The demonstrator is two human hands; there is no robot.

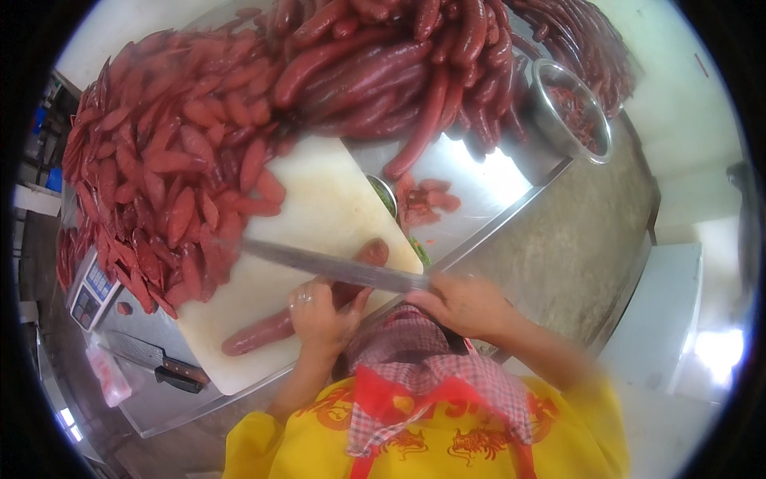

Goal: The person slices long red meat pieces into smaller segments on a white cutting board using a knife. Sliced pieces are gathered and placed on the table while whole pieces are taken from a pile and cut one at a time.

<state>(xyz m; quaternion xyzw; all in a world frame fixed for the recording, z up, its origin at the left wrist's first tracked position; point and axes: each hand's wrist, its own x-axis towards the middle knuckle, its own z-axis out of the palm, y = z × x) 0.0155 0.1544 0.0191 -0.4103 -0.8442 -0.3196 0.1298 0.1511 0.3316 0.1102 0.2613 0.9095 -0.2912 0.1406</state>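
- On the cutting board [319,188], we have bare room beyond the sausage [267,330]; sliced pieces [179,176] crowd the board's left edge.
- Our sausage lies near the board's near edge, its long axis slanting from lower left to upper right.
- Our left hand [321,315] holds it, fingers bunched.
- Our right hand [472,303] grips the knife [331,265], blade crossing over the sausage, tip leftward.

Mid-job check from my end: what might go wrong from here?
The long knife in the right hand crosses close to the left hand, so a slip might nick its fingers.
The rounded sausage could roll on the white board if the left hand eases off.
The blade's far end reaches the sliced pile and may disturb slices.
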